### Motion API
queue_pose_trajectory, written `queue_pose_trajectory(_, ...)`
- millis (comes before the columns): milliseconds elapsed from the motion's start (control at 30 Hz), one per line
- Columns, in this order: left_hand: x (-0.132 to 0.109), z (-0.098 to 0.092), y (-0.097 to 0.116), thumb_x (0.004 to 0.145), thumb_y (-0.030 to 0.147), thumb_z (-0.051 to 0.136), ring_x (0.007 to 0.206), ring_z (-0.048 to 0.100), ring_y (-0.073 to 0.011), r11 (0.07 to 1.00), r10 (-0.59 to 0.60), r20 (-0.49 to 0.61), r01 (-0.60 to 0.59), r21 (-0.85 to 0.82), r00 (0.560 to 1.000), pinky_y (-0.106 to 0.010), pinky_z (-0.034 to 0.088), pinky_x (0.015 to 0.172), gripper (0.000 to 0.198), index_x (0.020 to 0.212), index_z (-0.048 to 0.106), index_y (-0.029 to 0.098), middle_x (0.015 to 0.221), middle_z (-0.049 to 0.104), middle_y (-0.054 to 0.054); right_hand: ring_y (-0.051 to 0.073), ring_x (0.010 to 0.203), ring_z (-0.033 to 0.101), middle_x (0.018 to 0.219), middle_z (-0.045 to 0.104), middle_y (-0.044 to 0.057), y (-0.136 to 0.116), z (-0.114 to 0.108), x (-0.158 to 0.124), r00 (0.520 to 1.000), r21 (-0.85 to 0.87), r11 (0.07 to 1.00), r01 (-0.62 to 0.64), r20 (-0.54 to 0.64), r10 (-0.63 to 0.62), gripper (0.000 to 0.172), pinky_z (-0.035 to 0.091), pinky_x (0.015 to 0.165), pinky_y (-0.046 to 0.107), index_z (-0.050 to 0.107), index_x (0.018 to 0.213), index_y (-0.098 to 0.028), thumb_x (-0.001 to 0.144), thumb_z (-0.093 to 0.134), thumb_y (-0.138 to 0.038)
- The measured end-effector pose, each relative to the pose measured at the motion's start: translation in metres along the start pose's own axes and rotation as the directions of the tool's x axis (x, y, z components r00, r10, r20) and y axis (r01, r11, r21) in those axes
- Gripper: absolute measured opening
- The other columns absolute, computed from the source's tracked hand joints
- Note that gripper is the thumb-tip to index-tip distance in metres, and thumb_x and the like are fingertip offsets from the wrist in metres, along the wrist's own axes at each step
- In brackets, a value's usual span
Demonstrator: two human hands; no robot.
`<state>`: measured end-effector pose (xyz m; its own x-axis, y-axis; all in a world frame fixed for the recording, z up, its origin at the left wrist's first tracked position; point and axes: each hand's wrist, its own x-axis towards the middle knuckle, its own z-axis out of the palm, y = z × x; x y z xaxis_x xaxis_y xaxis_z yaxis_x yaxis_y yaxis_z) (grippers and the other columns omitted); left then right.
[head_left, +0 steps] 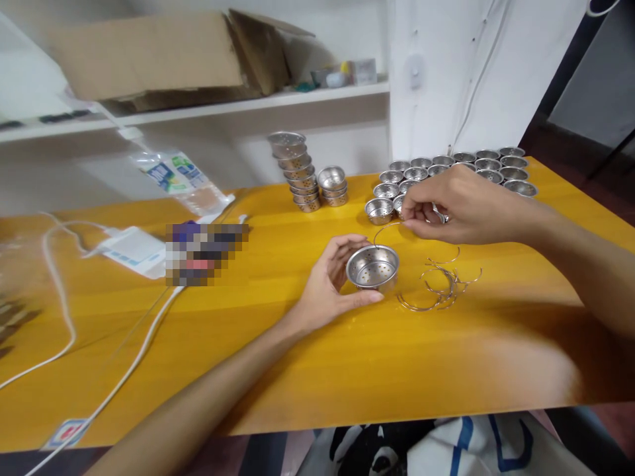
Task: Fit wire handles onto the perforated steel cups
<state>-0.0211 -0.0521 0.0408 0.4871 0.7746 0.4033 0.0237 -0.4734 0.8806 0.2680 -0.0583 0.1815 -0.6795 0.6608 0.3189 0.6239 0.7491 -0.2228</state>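
Observation:
My left hand (330,281) grips a small perforated steel strainer cup (373,268) just above the yellow table (278,344), fingers curled round its side. My right hand (454,205) pinches one end of a thin curved wire handle (389,228) whose other end meets the cup's rim. A loose pile of similar wire handles (439,281) lies on the table right of the cup. Behind my right hand stand rows of several finished-looking strainer cups (461,168).
Two stacks of strainer cups (310,178) stand at the back centre. A white charger with cables (131,248) and a plastic bag (173,178) lie at the left. A cardboard box (163,56) sits on the white shelf behind. The table's near edge is close to my body.

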Motion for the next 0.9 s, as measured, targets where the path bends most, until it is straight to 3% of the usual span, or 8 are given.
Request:
queue_pose_trajectory(300,0.000,0.000,0.007,0.077,0.069,0.099,0.137,0.072,-0.0350,1.000,0.007,0.041,-0.006,-0.027,0.999,-0.054,0.062,0.117,0.090,0.144,0.055,0.027,0.143,0.070,-0.015,0.012,0.068,0.055,0.078,0.067,-0.001,-0.007,0.008,0.001,0.991,0.035,0.994,0.103,-0.085,-0.100,0.014,0.043,0.076,0.030,0.062,0.087,-0.021,0.101,0.058,-0.022)
queue_pose_trajectory(533,-0.003,0.002,0.007,0.077,0.069,0.099,0.139,0.071,-0.0344,1.000,0.023,0.027,-0.022,-0.008,0.999,-0.052,0.063,0.118,0.087,0.142,0.057,0.029,0.144,0.070,-0.014,0.011,0.070,0.056,0.078,0.068,-0.001,-0.008,0.024,0.004,0.967,0.129,0.962,0.239,-0.122,-0.224,0.018,0.041,0.074,0.027,0.063,0.091,-0.020,0.106,0.059,-0.028)
queue_pose_trajectory(700,-0.003,0.003,0.009,0.079,0.069,0.098,0.134,0.073,-0.0320,0.999,0.047,0.031,-0.048,0.017,0.998,-0.050,0.064,0.115,0.084,0.140,0.057,0.029,0.141,0.071,-0.012,0.010,0.069,0.056,0.078,0.068,-0.002,-0.006,0.031,0.005,0.963,0.142,0.957,0.255,-0.131,-0.237,0.018,0.040,0.075,0.027,0.063,0.091,-0.020,0.106,0.058,-0.028)
queue_pose_trajectory(900,-0.006,0.007,0.007,0.077,0.061,0.101,0.131,0.071,-0.0330,0.964,0.075,-0.152,-0.033,0.263,0.985,-0.054,0.060,0.117,0.083,0.139,0.057,0.027,0.142,0.069,-0.012,0.011,0.069,0.056,0.077,0.067,-0.002,-0.010,0.015,0.001,0.986,0.082,0.986,0.144,-0.094,-0.137,0.013,0.038,0.075,0.028,0.062,0.088,-0.021,0.099,0.057,-0.024)
